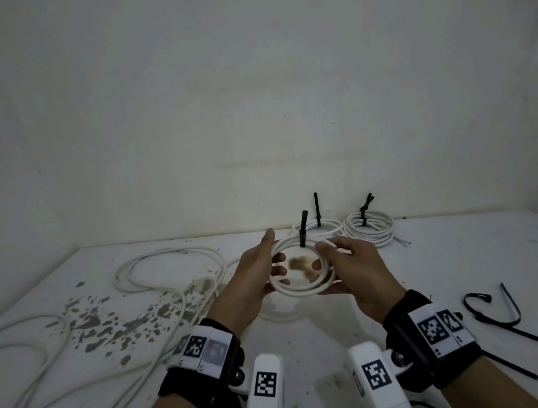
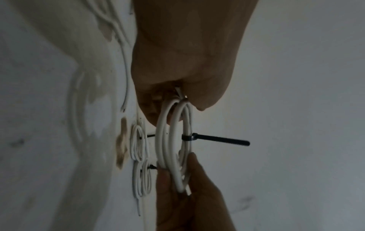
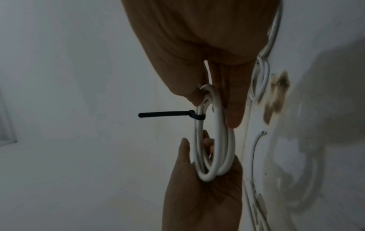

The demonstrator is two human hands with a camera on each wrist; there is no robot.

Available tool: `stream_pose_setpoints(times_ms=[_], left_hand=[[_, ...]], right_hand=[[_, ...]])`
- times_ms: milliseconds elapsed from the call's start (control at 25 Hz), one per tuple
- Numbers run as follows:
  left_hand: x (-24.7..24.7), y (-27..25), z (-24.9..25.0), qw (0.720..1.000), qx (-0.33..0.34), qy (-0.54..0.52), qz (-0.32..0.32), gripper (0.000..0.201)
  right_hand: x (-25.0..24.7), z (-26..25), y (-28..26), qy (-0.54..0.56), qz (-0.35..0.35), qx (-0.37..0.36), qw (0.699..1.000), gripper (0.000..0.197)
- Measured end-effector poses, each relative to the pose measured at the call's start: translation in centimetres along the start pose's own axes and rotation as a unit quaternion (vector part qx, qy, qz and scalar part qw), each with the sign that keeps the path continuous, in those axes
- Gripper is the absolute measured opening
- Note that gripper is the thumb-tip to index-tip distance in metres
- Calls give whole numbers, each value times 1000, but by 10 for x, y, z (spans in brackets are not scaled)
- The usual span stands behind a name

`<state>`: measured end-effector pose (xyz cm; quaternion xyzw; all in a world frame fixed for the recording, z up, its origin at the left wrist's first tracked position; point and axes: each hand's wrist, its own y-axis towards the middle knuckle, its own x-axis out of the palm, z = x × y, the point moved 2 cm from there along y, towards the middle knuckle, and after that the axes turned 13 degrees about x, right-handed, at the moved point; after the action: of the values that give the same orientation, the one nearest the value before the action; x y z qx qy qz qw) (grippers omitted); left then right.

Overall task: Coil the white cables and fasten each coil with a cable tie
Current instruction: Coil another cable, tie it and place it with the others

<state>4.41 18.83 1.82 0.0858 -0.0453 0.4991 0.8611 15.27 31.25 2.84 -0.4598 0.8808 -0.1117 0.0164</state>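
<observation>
White stained table [image 1: 434, 269], coil [image 1: 303, 291] held above it.
Left hand [image 1: 252, 278] at 9 o'clock and right hand [image 1: 357, 271] at 3 curled fingers round coil; black tie [image 1: 304, 233] at 12.

White coil [image 1: 301, 268], black-tied [image 1: 304, 233], held above table.

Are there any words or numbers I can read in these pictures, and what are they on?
No, there is none to read.
The wrist bands and the white camera blocks carry black-and-white square code patterns, not letters.
Tiny marks at the edge of the right band's label are too small to read.
The held coil, its cable tie and the table show no print.
</observation>
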Motion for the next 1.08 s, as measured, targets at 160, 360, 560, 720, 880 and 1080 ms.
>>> stream_pose_setpoints(times_ms=[160, 360, 560, 720, 880, 1080], left_hand=[[-1, -5, 8, 998, 31, 42, -27, 42], [-9, -11, 19, 999, 30, -34, 3, 32], [-9, -9, 19, 990, 10, -124, 61, 35], [-7, -7, 15, 988, -7, -121, 92, 32], [-5, -11, 16, 995, -12, -51, 87, 36], [3, -16, 14, 986, -31, -93, 133, 35]], right_hand=[[9, 0, -9, -30, 19, -57, 998, 11], [13, -6, -13, -51, -24, -45, 997, 24], [22, -8, -12, -7, -26, -25, 999, 28], [31, -7, -10, 54, -20, -22, 998, 27], [40, -7, -8, 125, 8, -40, 991, 28], [54, -3, -12, 160, 83, -79, 980, 20]])
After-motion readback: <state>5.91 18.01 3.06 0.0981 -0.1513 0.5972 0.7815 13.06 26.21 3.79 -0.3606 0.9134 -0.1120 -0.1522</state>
